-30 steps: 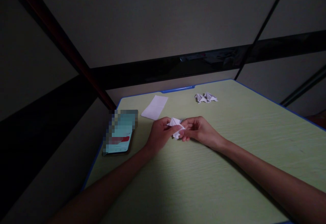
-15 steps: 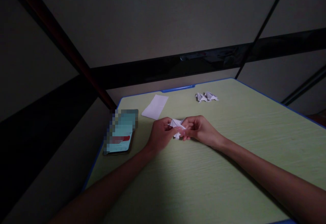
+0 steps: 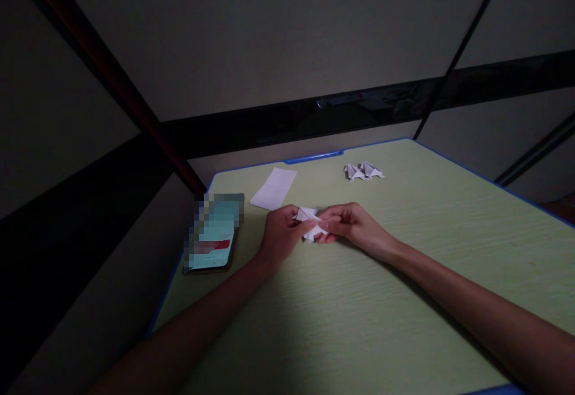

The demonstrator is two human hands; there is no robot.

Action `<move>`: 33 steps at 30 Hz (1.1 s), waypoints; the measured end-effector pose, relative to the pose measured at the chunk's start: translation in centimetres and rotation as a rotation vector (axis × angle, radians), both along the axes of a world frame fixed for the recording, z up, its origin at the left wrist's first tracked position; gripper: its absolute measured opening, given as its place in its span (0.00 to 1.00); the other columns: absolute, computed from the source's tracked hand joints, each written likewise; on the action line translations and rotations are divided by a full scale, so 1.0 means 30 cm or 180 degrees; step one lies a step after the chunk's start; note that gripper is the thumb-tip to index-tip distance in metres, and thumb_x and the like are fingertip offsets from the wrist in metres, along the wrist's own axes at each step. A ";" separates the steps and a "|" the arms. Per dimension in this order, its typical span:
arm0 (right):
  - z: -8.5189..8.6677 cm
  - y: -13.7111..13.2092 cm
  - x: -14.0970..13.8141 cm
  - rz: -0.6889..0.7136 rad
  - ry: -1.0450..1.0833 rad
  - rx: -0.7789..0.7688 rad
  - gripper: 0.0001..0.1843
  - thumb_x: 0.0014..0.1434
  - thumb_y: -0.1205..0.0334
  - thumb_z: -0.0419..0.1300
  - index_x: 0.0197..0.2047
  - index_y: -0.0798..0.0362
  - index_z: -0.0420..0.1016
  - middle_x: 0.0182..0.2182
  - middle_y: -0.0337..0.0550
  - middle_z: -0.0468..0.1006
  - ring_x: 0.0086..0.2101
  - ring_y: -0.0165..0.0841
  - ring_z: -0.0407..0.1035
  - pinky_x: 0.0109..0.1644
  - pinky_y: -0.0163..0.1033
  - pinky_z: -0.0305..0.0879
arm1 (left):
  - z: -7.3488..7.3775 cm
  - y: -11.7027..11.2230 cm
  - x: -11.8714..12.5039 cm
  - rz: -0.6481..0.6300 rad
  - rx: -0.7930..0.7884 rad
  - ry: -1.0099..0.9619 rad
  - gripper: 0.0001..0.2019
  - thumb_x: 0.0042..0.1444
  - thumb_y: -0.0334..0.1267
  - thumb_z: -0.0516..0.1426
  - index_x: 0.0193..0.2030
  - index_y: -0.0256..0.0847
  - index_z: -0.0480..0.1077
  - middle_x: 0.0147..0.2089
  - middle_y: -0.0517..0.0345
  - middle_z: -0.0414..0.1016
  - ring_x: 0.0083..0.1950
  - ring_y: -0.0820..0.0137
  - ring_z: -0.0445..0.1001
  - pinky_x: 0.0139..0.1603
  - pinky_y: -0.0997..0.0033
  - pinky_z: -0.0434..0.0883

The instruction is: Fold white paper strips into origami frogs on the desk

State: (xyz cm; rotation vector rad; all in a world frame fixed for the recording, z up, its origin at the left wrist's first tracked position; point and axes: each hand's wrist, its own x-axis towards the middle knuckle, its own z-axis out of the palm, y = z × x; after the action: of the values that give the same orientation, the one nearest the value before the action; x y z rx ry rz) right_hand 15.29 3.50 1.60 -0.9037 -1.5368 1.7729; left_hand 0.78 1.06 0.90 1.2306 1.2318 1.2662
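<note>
A small white folded-paper figure [image 3: 307, 214] is between my two hands, above the middle of the table. My left hand [image 3: 283, 230] pinches it from the left, the thumb lying across its front. From the right, my right hand [image 3: 348, 224] grips its other side between thumb and fingers. The fingers cover parts of the folds. Two finished-looking folded-paper figures [image 3: 365, 171] of similar shape sit side by side farther back, right of my hands. A flat white sheet of paper [image 3: 274, 188] lies just beyond my left hand.
A phone [image 3: 215, 233] with a lit, partly blurred screen lies at the left edge of the pale green table [image 3: 350, 323]. The table has a blue rim and a blue handle [image 3: 314, 157] at the back. A panelled wall [image 3: 287, 35] stands close behind it.
My right hand's fingers and thumb have shifted slightly on the folded-paper figure, and the figure has turned a little. The other paper and the phone stay where they were.
</note>
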 end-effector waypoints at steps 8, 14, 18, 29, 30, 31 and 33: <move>-0.012 0.016 0.014 0.0012 0.0269 -0.0274 0.07 0.42 0.63 0.61 0.22 0.60 0.72 0.20 0.42 0.76 0.21 0.26 0.69 0.26 0.30 0.63 | -0.003 0.003 0.000 -0.0073 -0.0070 -0.0075 0.08 0.34 0.33 0.61 0.23 0.33 0.69 0.21 0.61 0.72 0.22 0.76 0.70 0.22 0.78 0.64; -0.009 0.009 0.012 -0.0025 0.0163 -0.0166 0.07 0.43 0.63 0.62 0.22 0.60 0.73 0.21 0.43 0.76 0.21 0.26 0.69 0.27 0.32 0.63 | -0.003 0.003 0.002 0.0031 -0.0050 0.0016 0.08 0.32 0.32 0.62 0.23 0.33 0.69 0.21 0.59 0.72 0.22 0.75 0.69 0.21 0.78 0.64; -0.009 0.013 0.017 0.0020 0.0166 -0.0206 0.08 0.42 0.63 0.63 0.23 0.60 0.73 0.22 0.43 0.76 0.22 0.26 0.70 0.27 0.31 0.64 | -0.008 0.004 -0.001 -0.0014 -0.0064 0.0000 0.09 0.32 0.32 0.62 0.24 0.33 0.69 0.21 0.59 0.73 0.21 0.75 0.69 0.21 0.78 0.64; -0.013 0.019 0.025 0.0103 0.0078 -0.0154 0.08 0.41 0.63 0.63 0.24 0.61 0.72 0.20 0.42 0.76 0.22 0.26 0.69 0.27 0.31 0.63 | 0.001 0.001 0.005 -0.0064 -0.0109 -0.0043 0.11 0.29 0.34 0.63 0.22 0.33 0.69 0.20 0.60 0.72 0.21 0.75 0.69 0.21 0.78 0.65; -0.011 0.018 0.024 0.0105 0.0043 -0.0132 0.09 0.41 0.63 0.63 0.24 0.61 0.72 0.20 0.41 0.75 0.22 0.26 0.69 0.27 0.32 0.63 | 0.001 0.001 0.006 -0.0070 -0.0110 -0.0036 0.11 0.28 0.34 0.63 0.22 0.33 0.69 0.21 0.60 0.72 0.21 0.75 0.69 0.21 0.78 0.65; -0.011 0.017 0.022 0.0116 0.0011 -0.0105 0.09 0.41 0.62 0.63 0.24 0.61 0.72 0.20 0.41 0.75 0.22 0.26 0.69 0.27 0.32 0.63 | 0.001 0.000 0.006 -0.0076 -0.0105 -0.0024 0.10 0.28 0.33 0.63 0.21 0.33 0.68 0.21 0.60 0.72 0.21 0.75 0.69 0.21 0.79 0.65; -0.012 0.017 0.019 0.0153 -0.0045 -0.0060 0.10 0.41 0.61 0.63 0.24 0.60 0.71 0.20 0.40 0.74 0.22 0.26 0.68 0.28 0.33 0.63 | -0.001 0.000 0.004 -0.0087 -0.0103 0.0030 0.10 0.29 0.33 0.63 0.20 0.33 0.68 0.20 0.60 0.72 0.21 0.76 0.69 0.20 0.79 0.64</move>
State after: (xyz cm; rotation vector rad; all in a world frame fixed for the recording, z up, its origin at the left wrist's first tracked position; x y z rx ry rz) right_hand 15.87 4.00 1.26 -0.8970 -1.5653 1.8211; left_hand 0.91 1.06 0.89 1.2273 1.2336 1.2176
